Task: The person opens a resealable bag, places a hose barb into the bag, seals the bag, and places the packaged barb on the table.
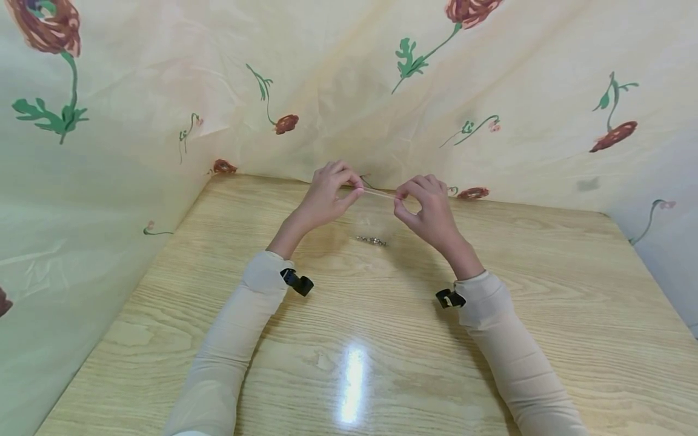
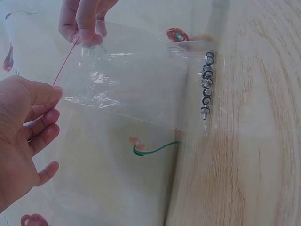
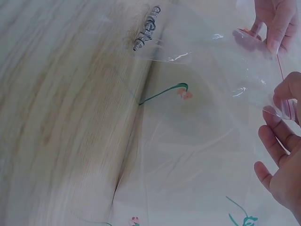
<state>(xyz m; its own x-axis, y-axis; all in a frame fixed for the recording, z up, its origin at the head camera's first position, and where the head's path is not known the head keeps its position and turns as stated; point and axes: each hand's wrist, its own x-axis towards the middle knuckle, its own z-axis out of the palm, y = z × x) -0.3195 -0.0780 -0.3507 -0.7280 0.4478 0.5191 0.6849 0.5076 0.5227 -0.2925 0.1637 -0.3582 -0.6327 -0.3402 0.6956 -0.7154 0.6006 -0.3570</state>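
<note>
A clear zip-lock bag with a thin red line along its top edge hangs between my two hands. My left hand pinches one end of that top edge between thumb and index finger. At the other end my right hand pinches it the same way, and the red strip runs taut from hand to hand. Several small shiny metal pieces with black rings lie in a row along the bag's bottom. In the right wrist view the bag's side edges look straight and its film flat.
The wood-grain table spreads beneath both forearms. Behind and to the left hangs a pale curtain with red flowers, close beyond the hands at the table's back edge. A black strap sits on the left wrist, another on the right.
</note>
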